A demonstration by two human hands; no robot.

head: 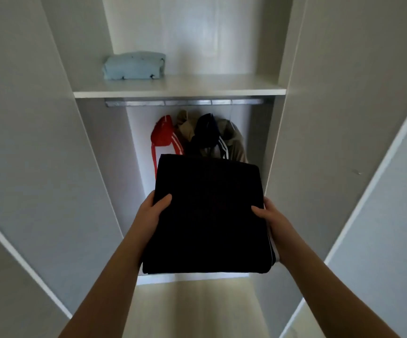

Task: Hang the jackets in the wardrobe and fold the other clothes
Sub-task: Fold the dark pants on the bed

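Note:
I hold a folded black garment point(209, 215) flat in front of the open wardrobe. My left hand point(154, 211) grips its left edge with the thumb on top. My right hand point(268, 215) grips its right edge the same way. Behind it, jackets hang from the metal rail point(185, 102): a red one with white stripes point(164, 135), a khaki one point(234, 142) and a dark navy one with white stripes point(207, 132). A folded light blue garment point(134, 66) lies on the left of the white shelf point(209, 87) above the rail.
The wardrobe doors stand open on both sides, the left door point(26, 154) and the right door point(356, 142) framing the opening. The wardrobe's bottom edge point(190, 279) shows just below the folded garment, with pale floor point(192, 311) beneath.

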